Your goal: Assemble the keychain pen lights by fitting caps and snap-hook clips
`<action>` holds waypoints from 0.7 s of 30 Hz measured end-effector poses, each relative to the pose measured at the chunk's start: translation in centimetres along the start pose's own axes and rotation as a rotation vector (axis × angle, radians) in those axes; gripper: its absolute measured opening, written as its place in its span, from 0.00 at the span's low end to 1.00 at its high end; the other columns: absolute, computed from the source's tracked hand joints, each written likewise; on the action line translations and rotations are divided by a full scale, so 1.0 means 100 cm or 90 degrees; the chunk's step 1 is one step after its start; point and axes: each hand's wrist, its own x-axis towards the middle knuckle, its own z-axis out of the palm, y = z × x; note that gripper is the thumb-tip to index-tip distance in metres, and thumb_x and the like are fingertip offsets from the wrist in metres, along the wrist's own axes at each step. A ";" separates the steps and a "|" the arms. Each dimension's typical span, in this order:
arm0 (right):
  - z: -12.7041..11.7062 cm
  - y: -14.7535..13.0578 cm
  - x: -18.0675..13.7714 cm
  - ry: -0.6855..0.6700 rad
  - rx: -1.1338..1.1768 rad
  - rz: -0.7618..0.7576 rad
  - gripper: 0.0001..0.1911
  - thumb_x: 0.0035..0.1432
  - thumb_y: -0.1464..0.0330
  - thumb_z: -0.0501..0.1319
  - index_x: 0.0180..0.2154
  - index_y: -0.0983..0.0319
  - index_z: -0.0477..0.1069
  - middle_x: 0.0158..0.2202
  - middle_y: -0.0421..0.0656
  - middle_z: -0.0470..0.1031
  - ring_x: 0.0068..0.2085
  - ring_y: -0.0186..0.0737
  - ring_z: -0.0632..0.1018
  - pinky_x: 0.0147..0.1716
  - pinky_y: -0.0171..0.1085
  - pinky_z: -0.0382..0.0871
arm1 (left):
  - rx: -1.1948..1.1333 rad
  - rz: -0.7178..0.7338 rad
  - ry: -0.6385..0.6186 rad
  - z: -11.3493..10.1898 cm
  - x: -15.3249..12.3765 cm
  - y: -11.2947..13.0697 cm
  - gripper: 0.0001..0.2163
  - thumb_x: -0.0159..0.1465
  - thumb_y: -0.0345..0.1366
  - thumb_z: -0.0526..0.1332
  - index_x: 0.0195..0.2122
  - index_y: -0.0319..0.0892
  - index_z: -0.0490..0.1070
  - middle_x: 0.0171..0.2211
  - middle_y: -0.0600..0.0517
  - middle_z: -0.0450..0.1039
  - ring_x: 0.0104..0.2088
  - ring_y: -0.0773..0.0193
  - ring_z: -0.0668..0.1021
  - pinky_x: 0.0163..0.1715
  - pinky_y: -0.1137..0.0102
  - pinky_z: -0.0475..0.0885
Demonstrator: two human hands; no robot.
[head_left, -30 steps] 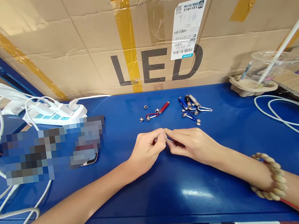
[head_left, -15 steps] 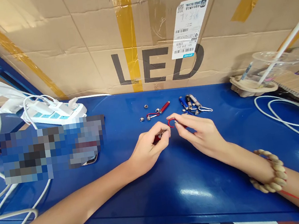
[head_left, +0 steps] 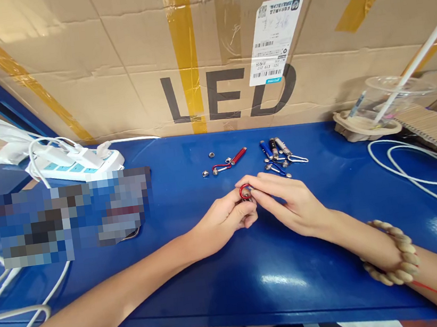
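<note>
Head view: right hand [head_left: 288, 189], pinching a red carabiner clip [head_left: 241, 192] beside the left hand [head_left: 226, 218], which curls round a mostly hidden metal-ended piece [head_left: 248, 196] above the blue table [head_left: 218, 287]; firm left grip, light right pinch advisable for alignment.

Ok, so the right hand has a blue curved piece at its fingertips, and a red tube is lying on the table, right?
Not quite: the curved piece at the fingertips of the right hand is red, not blue, as the head view shows. The red tube is indeed lying on the table.
</note>
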 end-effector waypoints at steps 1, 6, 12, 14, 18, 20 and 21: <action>0.000 0.000 0.000 -0.003 0.002 -0.010 0.17 0.65 0.69 0.47 0.52 0.61 0.67 0.36 0.45 0.74 0.34 0.36 0.73 0.35 0.34 0.70 | -0.013 -0.003 -0.006 0.000 0.000 0.001 0.12 0.65 0.42 0.46 0.27 0.41 0.54 0.23 0.56 0.59 0.22 0.73 0.61 0.24 0.73 0.59; -0.002 -0.001 0.001 -0.022 -0.011 -0.032 0.17 0.65 0.69 0.46 0.51 0.62 0.67 0.29 0.44 0.70 0.30 0.36 0.70 0.31 0.34 0.69 | -0.033 -0.014 -0.024 0.001 0.001 0.002 0.09 0.64 0.40 0.48 0.31 0.41 0.57 0.23 0.56 0.63 0.21 0.73 0.61 0.23 0.73 0.59; -0.004 -0.001 0.002 -0.055 -0.018 -0.024 0.18 0.66 0.68 0.45 0.48 0.62 0.69 0.26 0.43 0.67 0.28 0.35 0.68 0.29 0.34 0.67 | -0.044 -0.022 -0.028 0.001 -0.001 0.000 0.09 0.65 0.40 0.49 0.39 0.40 0.58 0.23 0.56 0.66 0.20 0.74 0.60 0.22 0.73 0.58; -0.005 -0.001 0.003 -0.055 -0.016 -0.026 0.17 0.66 0.68 0.45 0.46 0.63 0.70 0.25 0.42 0.66 0.27 0.34 0.67 0.29 0.33 0.66 | -0.056 -0.027 -0.030 0.002 -0.001 0.000 0.10 0.65 0.41 0.49 0.42 0.39 0.58 0.23 0.57 0.66 0.19 0.74 0.60 0.22 0.73 0.58; -0.006 0.001 0.003 -0.058 0.014 -0.003 0.17 0.66 0.67 0.47 0.44 0.62 0.72 0.26 0.42 0.67 0.27 0.33 0.68 0.29 0.32 0.66 | -0.084 -0.024 -0.037 0.003 0.000 0.000 0.14 0.65 0.44 0.48 0.44 0.39 0.57 0.23 0.56 0.66 0.18 0.74 0.60 0.22 0.73 0.58; -0.007 0.001 0.004 -0.064 0.049 0.017 0.17 0.66 0.66 0.47 0.45 0.62 0.72 0.27 0.42 0.70 0.28 0.33 0.70 0.30 0.32 0.67 | -0.106 -0.014 -0.039 0.003 0.001 0.000 0.15 0.65 0.47 0.48 0.41 0.39 0.58 0.23 0.55 0.66 0.18 0.75 0.59 0.21 0.73 0.57; -0.007 0.001 0.004 -0.065 0.067 0.027 0.17 0.66 0.65 0.47 0.46 0.62 0.72 0.28 0.42 0.71 0.29 0.33 0.71 0.31 0.32 0.68 | -0.117 -0.012 -0.037 0.002 0.002 0.001 0.15 0.64 0.48 0.48 0.40 0.38 0.58 0.23 0.55 0.66 0.18 0.75 0.59 0.20 0.73 0.57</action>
